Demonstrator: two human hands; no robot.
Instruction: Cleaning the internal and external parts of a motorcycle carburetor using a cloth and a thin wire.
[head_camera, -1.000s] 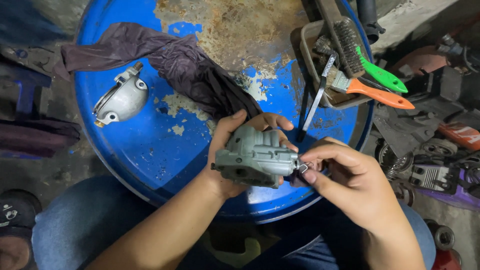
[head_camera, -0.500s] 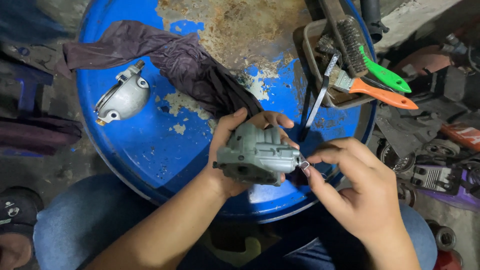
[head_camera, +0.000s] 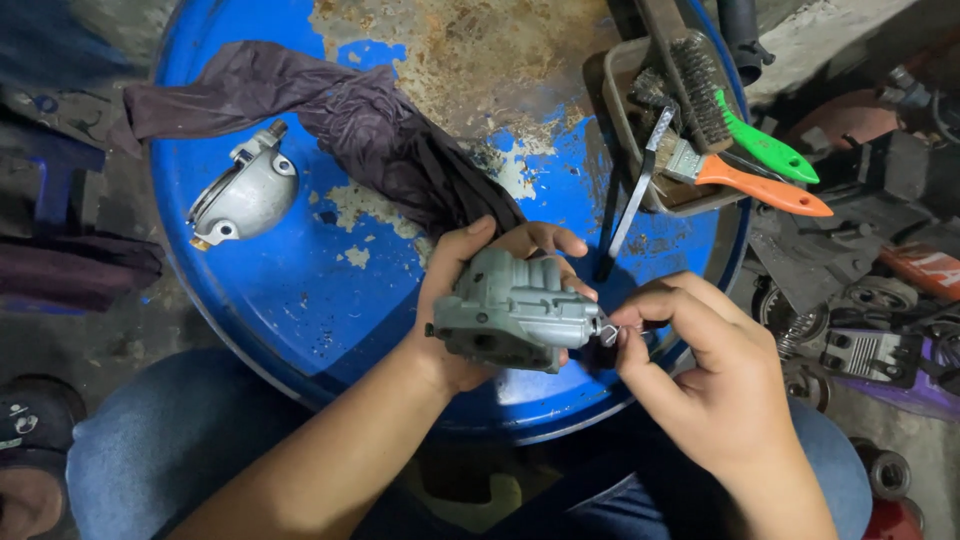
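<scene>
My left hand (head_camera: 462, 290) cradles a grey cast-metal engine part (head_camera: 515, 310) from below and behind, over the near edge of a blue drum lid (head_camera: 330, 290). My right hand (head_camera: 700, 370) pinches a small fitting at the part's right end between thumb and fingertips. Whether that fitting is loose or fixed to the part I cannot tell. A domed grey metal cover (head_camera: 245, 192) lies on the lid to the left, apart from both hands. A dark brown rag (head_camera: 350, 120) stretches across the lid above my left hand.
A tray (head_camera: 625, 120) at the lid's right edge holds a wire brush (head_camera: 695, 85), a green-handled brush (head_camera: 765, 148) and an orange-handled brush (head_camera: 770, 188). A flat metal strip (head_camera: 638, 190) leans out of it. Engine parts (head_camera: 870, 340) litter the floor on the right. My knees are below the drum.
The grey part has stayed in my left hand. My right hand's fingertips have shifted slightly at the small fitting on its right end. The view has drifted a little.
</scene>
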